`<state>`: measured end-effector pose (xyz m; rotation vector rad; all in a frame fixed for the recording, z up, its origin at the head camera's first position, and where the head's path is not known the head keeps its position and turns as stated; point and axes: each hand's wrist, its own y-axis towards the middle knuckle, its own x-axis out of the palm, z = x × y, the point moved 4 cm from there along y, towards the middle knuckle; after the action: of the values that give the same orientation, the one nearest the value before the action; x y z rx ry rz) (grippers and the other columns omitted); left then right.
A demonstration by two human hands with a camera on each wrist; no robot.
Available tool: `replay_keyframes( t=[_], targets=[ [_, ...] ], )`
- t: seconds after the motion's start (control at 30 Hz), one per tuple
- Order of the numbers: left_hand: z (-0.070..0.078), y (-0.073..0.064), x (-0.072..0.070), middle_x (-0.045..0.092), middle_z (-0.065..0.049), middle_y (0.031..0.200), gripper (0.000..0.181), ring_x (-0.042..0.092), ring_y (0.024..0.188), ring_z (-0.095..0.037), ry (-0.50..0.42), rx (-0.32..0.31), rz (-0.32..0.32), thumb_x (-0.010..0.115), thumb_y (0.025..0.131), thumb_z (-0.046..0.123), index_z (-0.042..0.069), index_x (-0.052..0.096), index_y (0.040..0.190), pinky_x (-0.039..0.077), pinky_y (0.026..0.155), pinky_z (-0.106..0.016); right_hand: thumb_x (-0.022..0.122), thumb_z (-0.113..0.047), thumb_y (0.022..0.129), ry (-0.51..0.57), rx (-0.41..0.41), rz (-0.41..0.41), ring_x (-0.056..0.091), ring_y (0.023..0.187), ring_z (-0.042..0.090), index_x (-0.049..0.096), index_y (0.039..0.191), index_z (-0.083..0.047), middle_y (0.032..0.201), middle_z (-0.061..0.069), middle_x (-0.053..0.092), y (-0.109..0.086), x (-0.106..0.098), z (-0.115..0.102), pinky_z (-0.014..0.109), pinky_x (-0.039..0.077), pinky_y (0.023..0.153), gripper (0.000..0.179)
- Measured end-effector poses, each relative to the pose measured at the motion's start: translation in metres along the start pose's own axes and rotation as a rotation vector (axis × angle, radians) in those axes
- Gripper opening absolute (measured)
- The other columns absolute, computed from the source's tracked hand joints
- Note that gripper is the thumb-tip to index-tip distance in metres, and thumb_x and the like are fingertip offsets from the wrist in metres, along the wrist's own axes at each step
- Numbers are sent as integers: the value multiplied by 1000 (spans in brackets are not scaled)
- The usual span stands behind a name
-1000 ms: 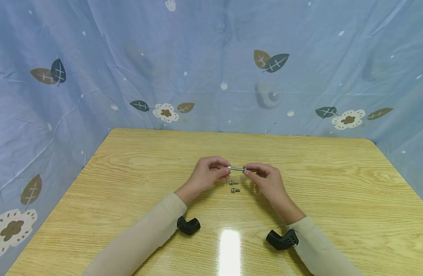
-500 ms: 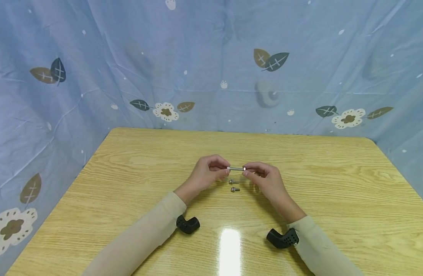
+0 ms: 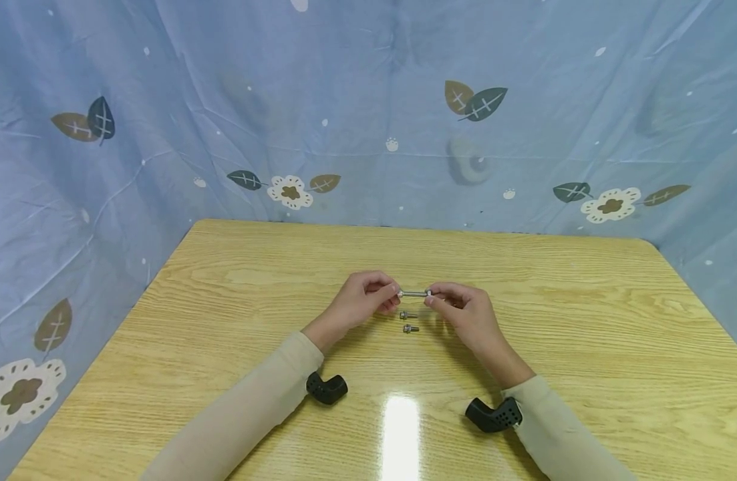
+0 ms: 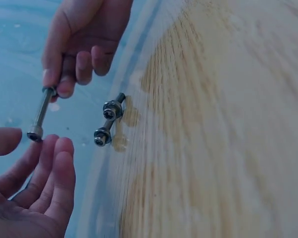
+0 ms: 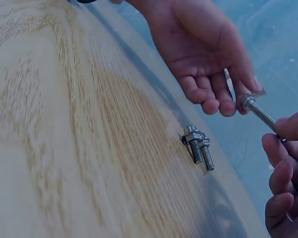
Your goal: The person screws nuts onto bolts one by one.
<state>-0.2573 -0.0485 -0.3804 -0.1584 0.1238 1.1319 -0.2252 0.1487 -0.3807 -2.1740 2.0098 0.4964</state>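
Note:
Between the two hands lies a long metal bolt (image 3: 414,294), roughly level above the table. My left hand (image 3: 362,298) has thumb and fingertips at its socket head, seen close in the left wrist view as a round bolt head (image 4: 35,133). My right hand (image 3: 469,312) pinches the other end, where a nut (image 4: 49,91) sits on the threaded shank (image 5: 263,115). Its far tip is hidden by the fingers. Just nearer the body, two shorter bolts with nuts or washers lie side by side on the table: one bolt (image 3: 407,315) and another bolt (image 3: 411,329).
The wood-grain table (image 3: 254,300) spreads around both hands, with a bright light reflection at its near side. A blue patterned curtain (image 3: 356,100) hangs behind and at the sides. Black wrist mounts (image 3: 327,389) are worn on both forearms.
The left thumb has shifted slightly forward and up along the bolt head. The right hand keeps its pinch, and the two bolts on the table stay put. The head view tilts slightly.

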Motion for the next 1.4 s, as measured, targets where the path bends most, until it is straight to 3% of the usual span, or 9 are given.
replay_keyframes(
  t=[0.23, 0.53, 0.7, 0.8, 1.0, 1.2, 1.4],
  targets=[
    [1, 0, -1, 69, -23, 99, 17, 70, 87, -31, -14, 13, 23, 61, 96, 15, 1, 68, 104, 59, 76, -37, 69, -23, 91, 12, 0, -13, 63, 77, 19, 71, 108, -3, 95, 15, 69, 1, 1, 0, 27, 51, 65, 26],
    [6, -4, -3, 67, -8, 106, 26, 66, 96, -28, 10, 85, 21, 67, 92, 15, 3, 65, 114, 57, 79, -43, 69, -24, 91, 77, 46, 15, 61, 77, 16, 70, 110, -2, 95, 9, 70, 0, 2, 0, 26, 48, 62, 29],
    [4, -2, -2, 66, -12, 111, 27, 67, 96, -30, -10, 37, -5, 64, 95, 23, 7, 64, 117, 57, 81, -41, 69, -25, 91, 87, 64, 26, 63, 80, 16, 69, 112, -2, 97, 11, 70, 0, 2, 0, 26, 48, 63, 31],
    [3, -1, -2, 67, -19, 106, 24, 67, 90, -34, -29, 5, 1, 60, 97, 27, 9, 65, 113, 58, 78, -39, 70, -25, 91, 90, 64, 32, 64, 82, 16, 69, 112, -2, 99, 11, 70, 0, 2, -1, 25, 49, 63, 32],
    [4, 0, -2, 68, -21, 101, 16, 67, 84, -36, -69, -6, 20, 60, 97, 20, 9, 67, 106, 59, 78, -40, 70, -25, 90, 75, 45, 40, 60, 80, 19, 70, 111, -3, 96, 8, 69, 1, 2, -2, 25, 49, 64, 31],
    [8, -2, -2, 65, -19, 104, 17, 65, 88, -42, -58, 50, 26, 64, 94, 15, 8, 66, 109, 58, 77, -44, 70, -25, 90, 70, 35, 42, 61, 79, 18, 70, 112, -3, 94, 6, 69, 1, 2, -3, 26, 49, 63, 31],
    [10, -4, -2, 65, -10, 112, 18, 67, 92, -37, 6, 97, 41, 67, 92, 14, 16, 66, 110, 56, 75, -45, 70, -24, 90, 80, 38, 47, 61, 79, 18, 70, 111, -2, 92, 1, 69, 0, 1, -3, 25, 49, 63, 31]
  ],
)
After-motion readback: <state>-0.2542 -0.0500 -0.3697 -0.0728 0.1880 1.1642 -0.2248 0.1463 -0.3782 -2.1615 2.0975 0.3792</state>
